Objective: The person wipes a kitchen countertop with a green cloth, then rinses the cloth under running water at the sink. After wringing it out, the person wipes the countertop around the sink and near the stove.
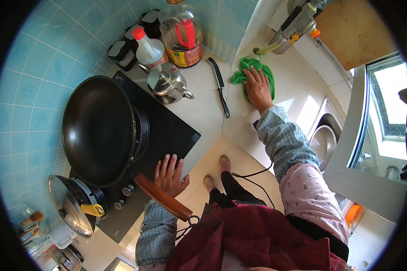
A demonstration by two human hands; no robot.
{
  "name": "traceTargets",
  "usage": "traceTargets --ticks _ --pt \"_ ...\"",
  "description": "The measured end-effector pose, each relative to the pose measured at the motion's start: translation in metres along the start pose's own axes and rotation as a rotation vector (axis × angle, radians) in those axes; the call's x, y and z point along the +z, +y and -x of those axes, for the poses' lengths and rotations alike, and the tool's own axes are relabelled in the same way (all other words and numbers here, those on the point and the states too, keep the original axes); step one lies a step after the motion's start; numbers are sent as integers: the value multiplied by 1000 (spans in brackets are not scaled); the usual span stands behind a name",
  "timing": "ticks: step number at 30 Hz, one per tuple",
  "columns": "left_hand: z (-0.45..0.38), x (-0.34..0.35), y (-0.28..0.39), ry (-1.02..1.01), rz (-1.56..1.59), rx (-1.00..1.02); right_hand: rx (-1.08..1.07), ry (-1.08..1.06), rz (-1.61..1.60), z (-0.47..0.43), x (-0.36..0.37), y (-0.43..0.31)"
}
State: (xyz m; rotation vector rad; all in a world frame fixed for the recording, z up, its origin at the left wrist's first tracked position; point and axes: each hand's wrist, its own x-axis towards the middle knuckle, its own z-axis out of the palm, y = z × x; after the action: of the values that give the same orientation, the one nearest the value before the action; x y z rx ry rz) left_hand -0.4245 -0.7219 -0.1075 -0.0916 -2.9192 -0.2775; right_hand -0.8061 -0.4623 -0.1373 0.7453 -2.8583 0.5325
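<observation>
My right hand (258, 88) presses flat on a bunched green cloth (267, 71) on the pale tiled countertop. Its fingers are spread over the cloth. A knife (219, 84) with a dark blade and handle lies on the counter to the left of the cloth. My left hand (169, 174), fingers somewhat apart, rests at the edge of the black gas hob (166, 132), holding nothing. Beside it passes the wooden handle (166, 198) of a large dark wok (98, 132), which stands on the hob.
A steel pot with a spout (166, 81), a white bottle with a red cap (151, 49) and a large clear jug (181, 37) stand behind the hob. A lidded pan (69, 206) is at lower left. A sink with a metal bowl (323, 144) lies right; a cable hangs below the counter.
</observation>
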Motion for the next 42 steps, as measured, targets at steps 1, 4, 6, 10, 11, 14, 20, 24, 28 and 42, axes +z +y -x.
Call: traceTargets --ticks 1,4,6,10,11,14,20,24,28,42 --pt "0 1 0 10 -4 9 3 -18 5 0 2 -2" --pt "2 2 0 -5 -7 6 -115 -1 -21 15 2 -7" --pt "2 2 -1 2 -15 19 -109 -66 -52 41 -7 -11" --pt "2 2 -1 -16 -23 17 -83 -54 -53 120 -39 -24" --pt "2 2 -1 -5 -18 23 -59 -85 -40 143 -48 -28" --pt "2 3 -2 20 -7 36 -8 -146 -16 181 -63 -36" --pt "5 5 -2 9 -14 33 -46 -70 12 97 -32 -35" --pt "4 5 -1 8 -14 42 -48 5 -22 72 -14 -38" --pt "4 4 -1 11 -14 41 -153 -84 -45 134 -42 -19" --pt "3 2 -1 8 -3 34 194 -129 131 218 -54 -47"
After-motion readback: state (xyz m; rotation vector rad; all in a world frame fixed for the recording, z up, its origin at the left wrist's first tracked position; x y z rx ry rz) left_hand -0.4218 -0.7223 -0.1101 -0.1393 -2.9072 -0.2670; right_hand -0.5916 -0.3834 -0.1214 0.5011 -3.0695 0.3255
